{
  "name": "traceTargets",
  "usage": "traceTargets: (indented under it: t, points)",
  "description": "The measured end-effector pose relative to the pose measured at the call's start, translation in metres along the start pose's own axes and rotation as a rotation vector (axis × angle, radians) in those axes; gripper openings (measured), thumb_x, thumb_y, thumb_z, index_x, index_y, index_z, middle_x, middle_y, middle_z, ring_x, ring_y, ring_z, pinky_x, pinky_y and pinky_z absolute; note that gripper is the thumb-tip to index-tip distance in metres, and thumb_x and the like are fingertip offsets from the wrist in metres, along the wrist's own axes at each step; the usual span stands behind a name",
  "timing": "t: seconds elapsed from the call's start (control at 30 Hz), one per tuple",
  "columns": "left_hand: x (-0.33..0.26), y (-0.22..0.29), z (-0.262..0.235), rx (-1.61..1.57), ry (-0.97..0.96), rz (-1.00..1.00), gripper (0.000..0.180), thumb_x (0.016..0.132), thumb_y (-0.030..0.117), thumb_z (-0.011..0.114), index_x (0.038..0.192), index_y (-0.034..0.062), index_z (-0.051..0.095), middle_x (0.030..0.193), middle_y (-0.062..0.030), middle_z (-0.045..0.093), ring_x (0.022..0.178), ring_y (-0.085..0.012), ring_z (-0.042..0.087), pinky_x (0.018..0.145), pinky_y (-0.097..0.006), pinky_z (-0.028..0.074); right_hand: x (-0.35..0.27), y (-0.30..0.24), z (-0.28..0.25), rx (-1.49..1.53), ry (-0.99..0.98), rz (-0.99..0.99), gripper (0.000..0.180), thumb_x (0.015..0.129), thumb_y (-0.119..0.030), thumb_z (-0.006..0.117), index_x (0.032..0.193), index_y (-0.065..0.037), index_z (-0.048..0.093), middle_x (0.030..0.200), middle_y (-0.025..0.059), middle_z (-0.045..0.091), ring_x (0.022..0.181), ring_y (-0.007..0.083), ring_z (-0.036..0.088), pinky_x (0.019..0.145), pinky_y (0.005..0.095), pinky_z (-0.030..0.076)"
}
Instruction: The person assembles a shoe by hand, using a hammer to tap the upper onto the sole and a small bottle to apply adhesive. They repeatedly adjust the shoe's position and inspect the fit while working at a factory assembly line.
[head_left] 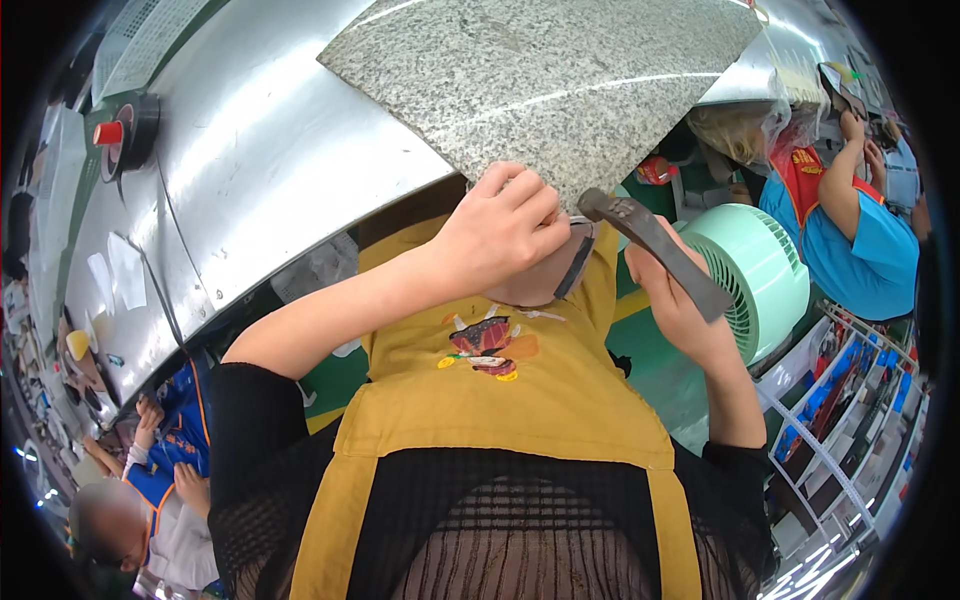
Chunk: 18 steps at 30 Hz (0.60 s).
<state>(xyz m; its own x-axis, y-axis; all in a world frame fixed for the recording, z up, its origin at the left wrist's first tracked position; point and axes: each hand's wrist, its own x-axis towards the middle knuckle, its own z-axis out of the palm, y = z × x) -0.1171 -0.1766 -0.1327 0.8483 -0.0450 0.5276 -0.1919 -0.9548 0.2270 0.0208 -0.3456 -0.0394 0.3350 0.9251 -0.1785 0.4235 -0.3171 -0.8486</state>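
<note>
My left hand (505,232) is closed, knuckles up, at the near corner of a speckled grey stone slab (540,90). Under and beside its fingers sits a pinkish-beige piece with a dark edge strip (545,278); its kind is unclear and part of it is hidden by the hand. Raised just to the right, my right hand (672,290) grips a hammer with a long, curved dark head (655,245). Most of the handle is hidden in the fist. The head's far end lies close to the slab's corner in view.
A shiny metal table (270,130) runs along the left, with a black round device with a red knob (125,135) on it. A mint-green fan (750,270) stands right of my right hand. People work at far right (840,220) and lower left (160,500). A rack (840,420) stands at lower right.
</note>
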Motion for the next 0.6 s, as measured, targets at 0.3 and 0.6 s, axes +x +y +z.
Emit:
traceTargets:
  t: [0.3, 0.6]
  points:
    - [0.0, -0.013, -0.012, -0.329, -0.165, -0.245, 0.015, 0.072, 0.011, 0.068, 0.086, 0.0136, 0.061, 0.085, 0.0006, 0.054, 0.085, -0.0204, 0.052, 0.081, -0.035, 0.041, 0.004, 0.005, 0.003, -0.232, -0.143, -0.042, 0.024, 0.089, -0.005, 0.053, 0.112, -0.001, 0.049, 0.077, 0.0202, 0.055, 0.073, 0.0408, 0.057, 0.061, 0.0387, 0.045]
    - [-0.008, 0.0, -0.012, -0.117, -0.075, -0.112, 0.018, 0.067, 0.012, 0.064, 0.083, 0.0132, 0.058, 0.084, 0.0006, 0.051, 0.087, -0.0189, 0.051, 0.087, -0.039, 0.04, 0.002, -0.006, 0.003, -0.316, -0.179, -0.079, 0.032, 0.083, -0.004, 0.056, 0.114, -0.003, 0.047, 0.09, 0.0181, 0.061, 0.079, 0.0391, 0.061, 0.064, 0.0434, 0.048]
